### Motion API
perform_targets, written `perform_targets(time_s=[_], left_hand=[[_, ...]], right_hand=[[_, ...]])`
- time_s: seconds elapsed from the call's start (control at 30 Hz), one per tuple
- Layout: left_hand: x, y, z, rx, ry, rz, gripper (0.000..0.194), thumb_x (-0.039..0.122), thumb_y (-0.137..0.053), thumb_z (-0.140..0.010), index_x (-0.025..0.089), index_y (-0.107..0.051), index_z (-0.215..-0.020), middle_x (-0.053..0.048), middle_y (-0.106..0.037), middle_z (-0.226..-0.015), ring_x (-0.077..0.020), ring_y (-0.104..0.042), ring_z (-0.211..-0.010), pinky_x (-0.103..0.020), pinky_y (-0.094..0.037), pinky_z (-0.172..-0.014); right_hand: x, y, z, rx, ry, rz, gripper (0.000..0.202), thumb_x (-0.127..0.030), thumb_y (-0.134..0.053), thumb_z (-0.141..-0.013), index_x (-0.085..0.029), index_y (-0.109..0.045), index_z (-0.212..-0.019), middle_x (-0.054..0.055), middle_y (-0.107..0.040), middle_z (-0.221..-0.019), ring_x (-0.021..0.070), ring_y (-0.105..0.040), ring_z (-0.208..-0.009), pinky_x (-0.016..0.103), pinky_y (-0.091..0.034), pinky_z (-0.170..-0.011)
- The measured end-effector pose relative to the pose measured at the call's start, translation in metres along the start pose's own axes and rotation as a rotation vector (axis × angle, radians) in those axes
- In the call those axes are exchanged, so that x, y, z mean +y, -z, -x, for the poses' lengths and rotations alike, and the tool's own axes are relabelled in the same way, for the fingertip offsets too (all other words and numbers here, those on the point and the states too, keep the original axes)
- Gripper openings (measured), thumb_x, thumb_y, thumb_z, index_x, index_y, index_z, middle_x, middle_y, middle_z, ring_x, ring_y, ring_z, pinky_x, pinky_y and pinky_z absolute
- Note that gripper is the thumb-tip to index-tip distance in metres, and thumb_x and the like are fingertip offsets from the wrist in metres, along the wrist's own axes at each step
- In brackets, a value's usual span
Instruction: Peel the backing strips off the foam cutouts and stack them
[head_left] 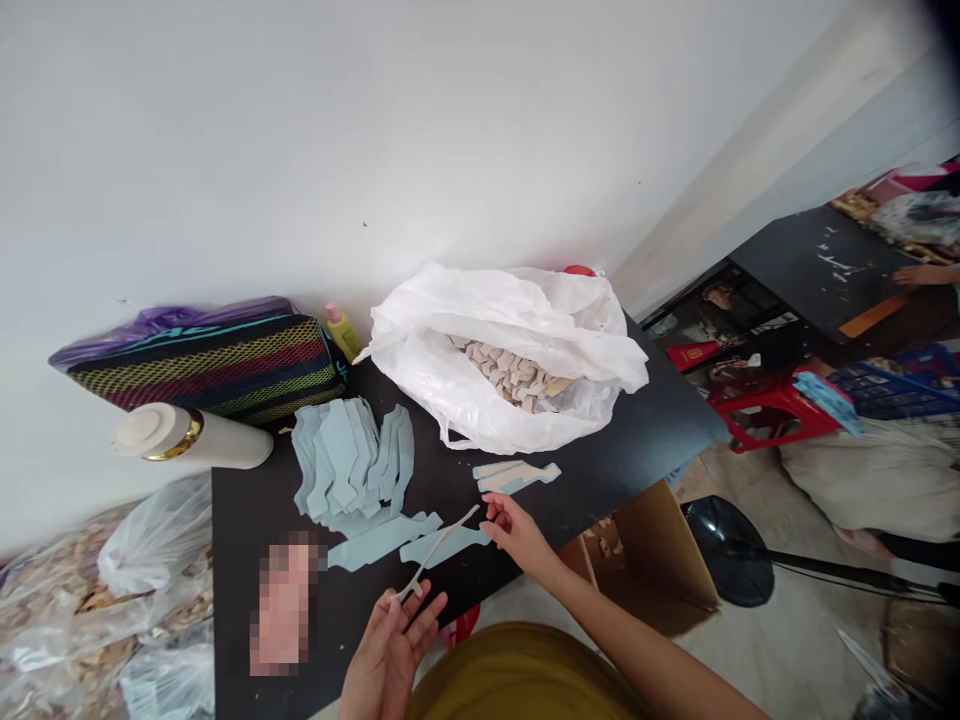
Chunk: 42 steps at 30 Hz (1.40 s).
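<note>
My left hand (391, 640) pinches the lower end of a thin, pale strip (439, 545) between thumb and forefinger, its other fingers loosely spread. The strip slants up to the right, and its far tip ends close to my right hand (523, 537). That hand's fingers are curled but apart, with nothing visible held in them. Under the strip lies a light-blue cut piece (457, 543), beside another blue piece (384, 541). Just beyond my right fingertips rest several pale pieces with blue edges (514, 474). A pile of similar blue pieces (337, 455) is further left.
On the black table (352, 610) stand an open white plastic bag (517, 310) of beige pieces, a white flask (217, 440), a striped mesh bag (217, 370) and a small yellow bottle (343, 333). A cardboard box (660, 570) is at the right. Another person's hand (926, 274) shows far right.
</note>
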<state>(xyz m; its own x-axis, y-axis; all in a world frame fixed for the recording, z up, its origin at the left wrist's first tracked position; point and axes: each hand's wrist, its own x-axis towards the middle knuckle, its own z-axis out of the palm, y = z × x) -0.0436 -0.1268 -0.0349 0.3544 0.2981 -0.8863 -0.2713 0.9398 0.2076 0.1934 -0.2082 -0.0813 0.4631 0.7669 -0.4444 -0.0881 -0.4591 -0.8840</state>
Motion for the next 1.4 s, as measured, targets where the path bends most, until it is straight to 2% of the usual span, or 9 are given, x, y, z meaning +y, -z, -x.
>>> perform_targets(time_s=[0.07, 0.13, 0.23, 0.4, 0.53, 0.67, 0.83, 1.0, 1.4], left_hand=[[0.001, -0.002, 0.002, -0.003, -0.004, -0.013, 0.023, 0.018, -0.079, -0.069, 0.022, -0.06, -0.082, -0.014, -0.074, -0.115, -0.0418, -0.061, -0.117, -0.059, -0.034, -0.11], [0.002, -0.005, 0.007, -0.023, 0.002, -0.017, 0.022, 0.021, -0.078, -0.071, 0.022, -0.059, -0.083, -0.014, -0.074, -0.115, -0.041, -0.061, -0.117, -0.057, -0.035, -0.11], [0.005, -0.01, 0.013, -0.036, 0.002, -0.028, 0.026, 0.026, -0.078, -0.072, 0.022, -0.055, -0.082, -0.013, -0.073, -0.116, -0.0393, -0.062, -0.118, -0.054, -0.036, -0.109], [0.001, -0.002, 0.002, 0.119, -0.067, -0.159, 0.038, 0.04, -0.082, -0.067, 0.025, -0.051, -0.084, -0.007, -0.071, -0.112, -0.0342, -0.066, -0.114, -0.045, -0.045, -0.099], [-0.007, 0.016, -0.024, 0.264, -0.307, -0.543, 0.042, 0.051, -0.079, -0.062, 0.022, -0.061, -0.087, -0.007, -0.066, -0.117, -0.0265, -0.068, -0.1, -0.037, -0.048, -0.093], [-0.003, 0.023, -0.056, 0.276, -0.525, -0.902, 0.038, 0.055, -0.067, -0.065, 0.02, -0.063, -0.081, -0.005, -0.069, -0.081, -0.025, -0.065, -0.082, -0.036, -0.049, -0.081], [0.011, 0.019, -0.087, 0.308, -0.609, -1.174, 0.032, 0.052, -0.053, -0.072, 0.022, -0.063, -0.079, -0.004, -0.068, -0.074, -0.0234, -0.062, -0.073, -0.037, -0.047, -0.076], [0.007, 0.022, -0.098, 0.309, -0.646, -1.288, 0.032, 0.05, -0.049, -0.077, 0.021, -0.063, -0.079, -0.007, -0.07, -0.08, -0.0245, -0.063, -0.074, -0.038, -0.047, -0.079], [-0.001, 0.024, -0.106, 0.343, -0.727, -1.386, 0.026, 0.042, -0.046, -0.084, 0.02, -0.061, -0.081, -0.01, -0.069, -0.086, -0.027, -0.064, -0.082, -0.041, -0.049, -0.083]], right_hand=[[-0.005, -0.003, -0.005, -0.025, 0.015, 0.0, 0.037, -0.042, -0.062, -0.081, -0.019, -0.058, -0.11, 0.0, -0.05, -0.087, 0.0118, -0.05, -0.067, 0.026, -0.045, -0.059], [-0.012, -0.004, -0.009, -0.042, 0.056, 0.044, 0.026, -0.043, -0.06, -0.084, -0.018, -0.061, -0.092, -0.001, -0.05, -0.081, 0.0114, -0.048, -0.064, 0.025, -0.043, -0.059], [-0.017, 0.0, -0.008, -0.054, 0.107, 0.127, 0.026, -0.04, -0.056, -0.087, -0.018, -0.055, -0.074, -0.002, -0.048, -0.075, 0.011, -0.045, -0.062, 0.025, -0.04, -0.059], [-0.004, 0.013, 0.012, -0.101, 0.073, 0.209, 0.025, -0.038, -0.058, -0.085, -0.019, -0.051, -0.07, -0.002, -0.047, -0.073, 0.0126, -0.045, -0.066, 0.024, -0.039, -0.06], [0.016, 0.017, 0.024, -0.066, -0.027, 0.209, 0.026, -0.043, -0.056, -0.085, -0.02, -0.053, -0.071, -0.002, -0.047, -0.071, 0.0137, -0.047, -0.065, 0.024, -0.039, -0.058], [0.033, 0.01, 0.012, 0.022, -0.058, 0.259, 0.028, -0.046, -0.055, -0.083, -0.021, -0.055, -0.07, -0.002, -0.05, -0.064, 0.0148, -0.047, -0.063, 0.026, -0.039, -0.058], [0.054, -0.001, -0.009, 0.081, -0.043, 0.405, 0.026, -0.043, -0.057, -0.078, -0.02, -0.056, -0.065, -0.001, -0.055, -0.063, 0.0152, -0.05, -0.061, 0.028, -0.038, -0.062], [0.067, -0.006, -0.013, 0.121, -0.032, 0.475, 0.023, -0.04, -0.055, -0.076, -0.021, -0.053, -0.063, 0.0, -0.056, -0.064, 0.0163, -0.051, -0.062, 0.028, -0.038, -0.063], [0.075, -0.007, -0.013, 0.135, 0.043, 0.555, 0.023, -0.038, -0.052, -0.079, -0.022, -0.048, -0.063, 0.0, -0.054, -0.064, 0.0172, -0.052, -0.062, 0.029, -0.038, -0.063]])
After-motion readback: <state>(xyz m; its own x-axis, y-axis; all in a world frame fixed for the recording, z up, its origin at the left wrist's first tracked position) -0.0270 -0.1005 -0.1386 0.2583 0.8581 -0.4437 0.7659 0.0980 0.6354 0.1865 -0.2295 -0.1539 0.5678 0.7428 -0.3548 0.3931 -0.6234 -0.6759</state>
